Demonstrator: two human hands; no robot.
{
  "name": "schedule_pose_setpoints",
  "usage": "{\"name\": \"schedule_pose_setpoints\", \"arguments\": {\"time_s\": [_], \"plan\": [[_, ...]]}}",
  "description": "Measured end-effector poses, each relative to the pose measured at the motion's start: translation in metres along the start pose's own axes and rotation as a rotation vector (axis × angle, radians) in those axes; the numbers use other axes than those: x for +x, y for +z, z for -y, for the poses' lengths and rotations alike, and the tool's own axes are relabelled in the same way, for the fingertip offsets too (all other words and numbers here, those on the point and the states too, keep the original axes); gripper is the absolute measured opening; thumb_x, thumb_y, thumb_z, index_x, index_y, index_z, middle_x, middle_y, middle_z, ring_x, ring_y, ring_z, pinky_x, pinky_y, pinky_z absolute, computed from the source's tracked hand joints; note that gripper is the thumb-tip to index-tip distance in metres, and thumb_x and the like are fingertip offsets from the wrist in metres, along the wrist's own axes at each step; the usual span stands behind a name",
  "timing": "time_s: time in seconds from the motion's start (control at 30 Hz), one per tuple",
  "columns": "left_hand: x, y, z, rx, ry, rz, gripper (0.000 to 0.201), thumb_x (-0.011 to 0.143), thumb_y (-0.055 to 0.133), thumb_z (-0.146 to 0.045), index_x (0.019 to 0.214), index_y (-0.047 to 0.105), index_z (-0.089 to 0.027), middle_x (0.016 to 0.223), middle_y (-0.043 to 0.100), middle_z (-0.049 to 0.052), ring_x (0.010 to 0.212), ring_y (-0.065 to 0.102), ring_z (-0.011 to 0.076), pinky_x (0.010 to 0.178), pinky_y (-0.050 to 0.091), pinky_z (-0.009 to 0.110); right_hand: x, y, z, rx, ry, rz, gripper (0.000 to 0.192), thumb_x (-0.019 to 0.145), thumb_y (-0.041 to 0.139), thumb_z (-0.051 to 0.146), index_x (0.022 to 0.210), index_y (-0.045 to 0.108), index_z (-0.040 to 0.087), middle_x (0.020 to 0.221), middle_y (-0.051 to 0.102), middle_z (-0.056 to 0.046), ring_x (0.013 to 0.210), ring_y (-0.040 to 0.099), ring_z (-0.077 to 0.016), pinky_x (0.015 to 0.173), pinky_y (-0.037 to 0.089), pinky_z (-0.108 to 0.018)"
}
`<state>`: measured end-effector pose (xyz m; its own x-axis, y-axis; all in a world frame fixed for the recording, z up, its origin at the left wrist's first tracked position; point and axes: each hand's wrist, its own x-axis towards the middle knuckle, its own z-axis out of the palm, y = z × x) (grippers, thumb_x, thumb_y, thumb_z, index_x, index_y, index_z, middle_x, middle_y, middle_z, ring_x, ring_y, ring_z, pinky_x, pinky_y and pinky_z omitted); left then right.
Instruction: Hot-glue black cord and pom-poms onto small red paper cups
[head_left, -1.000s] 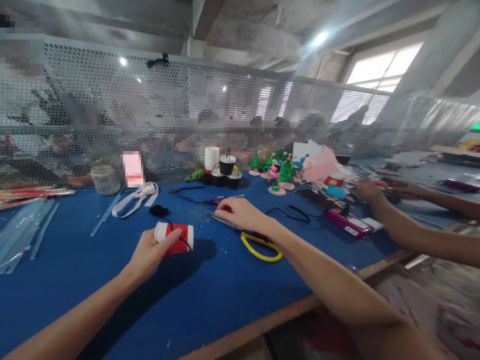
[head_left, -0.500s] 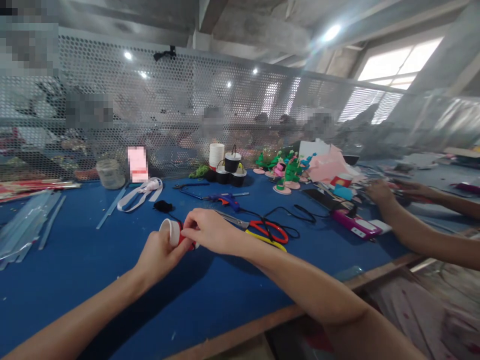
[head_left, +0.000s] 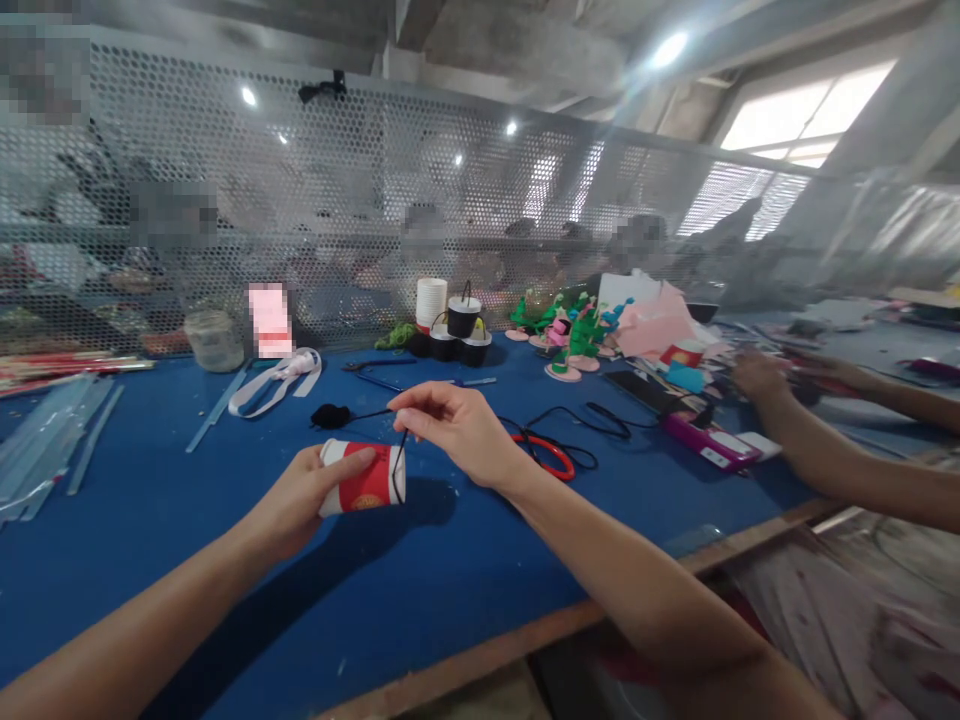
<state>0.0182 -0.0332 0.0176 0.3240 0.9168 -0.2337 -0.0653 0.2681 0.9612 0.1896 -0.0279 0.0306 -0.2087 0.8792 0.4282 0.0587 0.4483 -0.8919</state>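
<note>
Head view looks down at a blue table (head_left: pixel 450 580) with both hands out front. Left hand (head_left: pixel 300 500) is wrapped around a small red and white paper cup (head_left: pixel 364 478), held on its side just above the table, thumb across the top of it. Right hand (head_left: pixel 457 430) has its fingertips pinched shut on a thin black cord (head_left: pixel 398 452) that loops down over the open end of the cup; another strand runs left from the pinch to a black clump (head_left: pixel 330 414) lying on the table behind the cup.

Just past the right hand there's a pair of red-handled scissors (head_left: pixel 551 455) with a black cable (head_left: pixel 592 425) tangled near it. Further back, against the mesh screen (head_left: pixel 337 220), sits a stack of white cups (head_left: pixel 430 303) beside some little black buckets (head_left: pixel 460 335). Green and pink craft bits (head_left: pixel 570 345) are to the right of those. A white strap (head_left: pixel 274 380) and a clear jar (head_left: pixel 213 340) sit back left. Another person's hand (head_left: pixel 757 378) is working at the far right, well apart from the cup.
</note>
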Motion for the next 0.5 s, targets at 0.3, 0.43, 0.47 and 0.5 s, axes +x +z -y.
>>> {"name": "schedule_pose_setpoints", "arguments": {"time_s": [0.3, 0.43, 0.47, 0.5], "plan": [[-0.0005, 0.0024, 0.0017, -0.041, -0.072, -0.009, 0.017, 0.063, 0.068, -0.026, 0.058, 0.061, -0.012, 0.049, 0.062, -0.001, 0.041, 0.052, 0.0072, 0.041, 0.038, 0.016, -0.0015, 0.0013, -0.0034, -0.016, -0.096, -0.058, 0.009, 0.074, 0.056, 0.018, 0.080, 0.062, 0.018, 0.067, 0.063, 0.001, 0.063, 0.059, -0.0087, 0.061, 0.047, -0.022], [-0.0020, 0.0045, 0.0020, -0.045, -0.087, -0.029, 0.016, 0.063, 0.068, -0.024, 0.058, 0.059, -0.012, 0.048, 0.061, -0.001, 0.040, 0.051, 0.0074, 0.041, 0.038, 0.016, 0.0008, 0.0035, -0.0061, -0.033, -0.110, -0.059, 0.009, 0.074, 0.056, 0.018, 0.080, 0.062, 0.017, 0.068, 0.064, 0.001, 0.065, 0.060, -0.0087, 0.061, 0.047, -0.022], [-0.0024, 0.0048, 0.0019, -0.047, -0.089, -0.034, 0.016, 0.063, 0.068, -0.024, 0.057, 0.059, -0.012, 0.047, 0.060, -0.001, 0.040, 0.051, 0.0072, 0.041, 0.038, 0.016, 0.0014, 0.0039, -0.0068, -0.037, -0.111, -0.060, 0.009, 0.074, 0.056, 0.017, 0.080, 0.062, 0.017, 0.068, 0.064, 0.001, 0.065, 0.060, -0.0087, 0.061, 0.047, -0.022], [-0.0026, 0.0051, 0.0018, -0.050, -0.090, -0.035, 0.016, 0.063, 0.068, -0.024, 0.057, 0.059, -0.012, 0.047, 0.060, -0.001, 0.040, 0.051, 0.0069, 0.040, 0.037, 0.016, 0.0020, 0.0041, -0.0075, -0.043, -0.110, -0.061, 0.009, 0.074, 0.056, 0.017, 0.080, 0.062, 0.017, 0.068, 0.064, 0.001, 0.065, 0.060, -0.0087, 0.061, 0.047, -0.022]]}}
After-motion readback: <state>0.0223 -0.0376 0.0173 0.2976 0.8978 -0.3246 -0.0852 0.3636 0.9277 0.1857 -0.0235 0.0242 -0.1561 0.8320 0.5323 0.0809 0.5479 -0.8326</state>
